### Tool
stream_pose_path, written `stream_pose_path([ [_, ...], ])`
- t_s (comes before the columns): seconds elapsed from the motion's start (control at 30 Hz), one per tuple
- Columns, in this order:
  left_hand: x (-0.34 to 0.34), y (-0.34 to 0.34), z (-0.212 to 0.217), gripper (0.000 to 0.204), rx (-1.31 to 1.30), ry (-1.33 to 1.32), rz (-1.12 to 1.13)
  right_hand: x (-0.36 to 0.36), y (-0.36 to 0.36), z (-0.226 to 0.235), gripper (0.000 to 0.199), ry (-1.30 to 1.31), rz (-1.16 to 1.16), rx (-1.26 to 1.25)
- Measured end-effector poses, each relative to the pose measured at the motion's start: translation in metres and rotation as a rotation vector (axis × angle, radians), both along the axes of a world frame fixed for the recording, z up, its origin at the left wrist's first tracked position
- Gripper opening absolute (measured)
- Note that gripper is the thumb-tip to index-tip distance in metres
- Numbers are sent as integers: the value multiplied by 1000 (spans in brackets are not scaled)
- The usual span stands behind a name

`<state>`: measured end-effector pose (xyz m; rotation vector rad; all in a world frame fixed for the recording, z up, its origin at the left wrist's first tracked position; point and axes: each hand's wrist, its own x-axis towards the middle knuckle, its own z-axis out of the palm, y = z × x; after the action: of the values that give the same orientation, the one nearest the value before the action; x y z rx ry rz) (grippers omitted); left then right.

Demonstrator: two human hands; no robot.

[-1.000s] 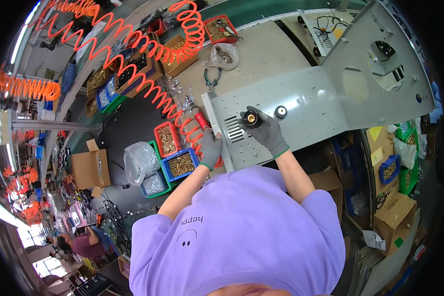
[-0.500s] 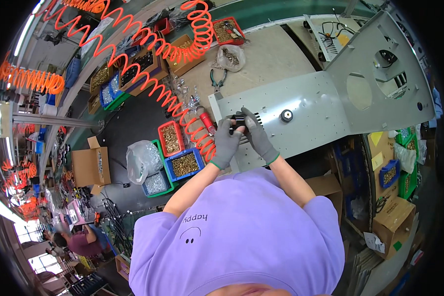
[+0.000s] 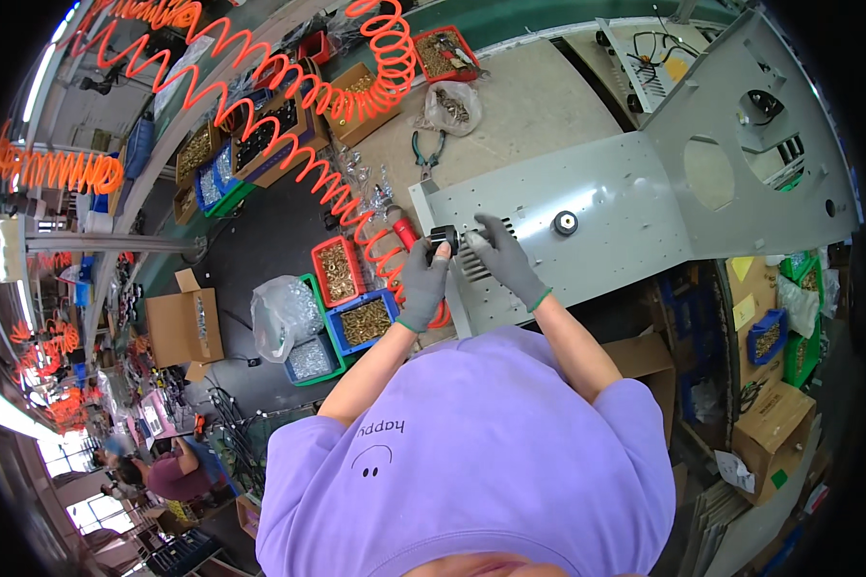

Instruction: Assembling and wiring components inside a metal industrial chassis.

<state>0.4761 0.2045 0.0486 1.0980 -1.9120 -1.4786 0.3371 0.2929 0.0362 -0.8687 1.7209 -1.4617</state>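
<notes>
Gloved in grey, my left hand [image 3: 421, 286] grips a small black cylindrical part [image 3: 443, 237] above the left end of a grey sheet-metal panel [image 3: 616, 197]. My right hand [image 3: 508, 262], also gloved, is just right of that part. Its thumb and fingers are bent together toward the part's end, around something too small to make out. Farther right, a round black piece with a pale centre [image 3: 565, 223] stands on the panel. A red-bodied tool [image 3: 403, 229] lies beside my left hand, and pliers [image 3: 427, 154] rest beyond the panel's left end.
Left of my forearm are a red bin [image 3: 338, 269] and a blue bin [image 3: 364, 322] of brass-coloured fasteners. Coiled orange air hoses [image 3: 303, 159] hang across the left side. The upright grey panel section [image 3: 746, 144] with large cutouts rises at the right.
My hands have drawn apart a little. The left has shifted slightly left with the black part, while the right has moved back from it to the right.
</notes>
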Motion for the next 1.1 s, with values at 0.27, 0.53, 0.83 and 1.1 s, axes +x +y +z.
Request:
stream_pose_path([
  [0.27, -3, -1, 19, 22, 93, 11, 21, 2, -5, 10, 41, 284, -55, -188],
  [0.53, -3, -5, 20, 24, 130, 21, 32, 7, -10, 6, 49, 90, 28, -374],
  [0.83, -14, 0, 35, 23, 273, 124, 112, 11, -18, -17, 52, -54, 135, -208],
  [1.1, -2, -14, 13, 26, 152, -44, 37, 9, -19, 17, 39, -559, 97, 47],
])
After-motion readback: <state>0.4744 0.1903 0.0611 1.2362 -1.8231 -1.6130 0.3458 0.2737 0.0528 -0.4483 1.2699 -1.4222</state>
